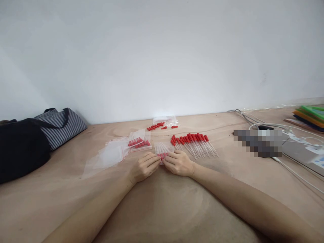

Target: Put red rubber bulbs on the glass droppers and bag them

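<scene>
My left hand (pixel 146 166) and my right hand (pixel 179 163) meet at the near end of a small clear bag (pixel 163 147), fingers closed on its two sides. Inside the bag lie several glass droppers, their red bulbs toward me and their thin tips pointing away. Just right of it, several loose droppers (pixel 196 145) lie in a row with red bulbs at the far end. To the left are filled bags with red bulbs (pixel 141 143) and a fanned stack of flat clear bags (pixel 108 155). My fingertips partly hide the bag's near edge.
Loose red bulbs (pixel 155 126) lie near the wall beside another clear bag (pixel 165 119). A black bag (pixel 22 148) and a striped bag (pixel 59 128) stand at the left. Cables, a power strip (pixel 303 152), a pixelated object (pixel 260 143) and coloured folders (pixel 310 116) are at the right.
</scene>
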